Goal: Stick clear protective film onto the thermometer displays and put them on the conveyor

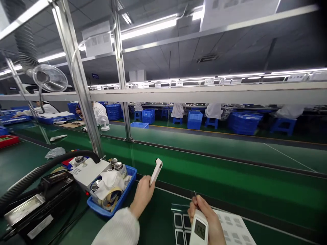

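My left hand (143, 194) is closed around the lower end of a slim white handheld device (156, 171), with a dark spot near its top. It is over the near edge of the green conveyor belt. My right hand (211, 217) grips a white device with a small LCD screen (200, 228), its grey display lit with dark characters. A thin metal tip (195, 193) sticks up by the thumb and forefinger; whether it belongs to the device I cannot tell. Beneath this hand lie a clear sheet with white-framed dark rectangles (179, 221) and a white sheet with grey patches (233, 226).
A blue tray (112, 212) holds tape rolls, metal-lidded containers and white wipes. Left of it are a black machine (53, 200) and a ribbed hose (46, 166). Metal posts (84, 88) rise by the belt (217, 166). Another white device (58, 137) lies further left. People sit beyond.
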{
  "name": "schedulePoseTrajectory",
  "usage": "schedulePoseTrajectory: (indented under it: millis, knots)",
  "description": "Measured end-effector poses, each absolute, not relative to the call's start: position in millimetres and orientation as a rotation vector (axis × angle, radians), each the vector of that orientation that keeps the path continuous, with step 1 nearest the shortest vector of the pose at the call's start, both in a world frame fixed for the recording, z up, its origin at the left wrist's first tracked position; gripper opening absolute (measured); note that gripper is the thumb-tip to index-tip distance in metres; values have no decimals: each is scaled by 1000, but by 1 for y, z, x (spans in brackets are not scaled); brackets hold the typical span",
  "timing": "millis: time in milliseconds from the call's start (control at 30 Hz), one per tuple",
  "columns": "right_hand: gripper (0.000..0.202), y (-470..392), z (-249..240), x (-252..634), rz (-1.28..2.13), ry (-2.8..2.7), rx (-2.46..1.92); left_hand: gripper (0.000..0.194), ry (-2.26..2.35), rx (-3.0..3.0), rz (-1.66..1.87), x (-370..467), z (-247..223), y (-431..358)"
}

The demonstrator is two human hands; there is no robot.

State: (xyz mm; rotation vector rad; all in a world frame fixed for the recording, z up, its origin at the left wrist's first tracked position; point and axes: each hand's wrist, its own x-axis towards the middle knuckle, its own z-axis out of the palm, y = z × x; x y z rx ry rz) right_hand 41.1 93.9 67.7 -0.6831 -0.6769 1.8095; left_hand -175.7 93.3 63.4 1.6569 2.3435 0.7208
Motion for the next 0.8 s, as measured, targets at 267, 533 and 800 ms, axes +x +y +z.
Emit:
schedulePoseTrajectory:
  millis: [267,533,800]
  knots:
    - [40,59,89,22,1790,-730,-743,32,2235,1363,906,-168,41,-62]
    - [33,17,101,5,1676,-1111,-801,77,1092,845,1270,-68,45,-61]
    - [35,3,115,53,1390,-1914,-859,87,1096,256,1306,-81,58,-73]
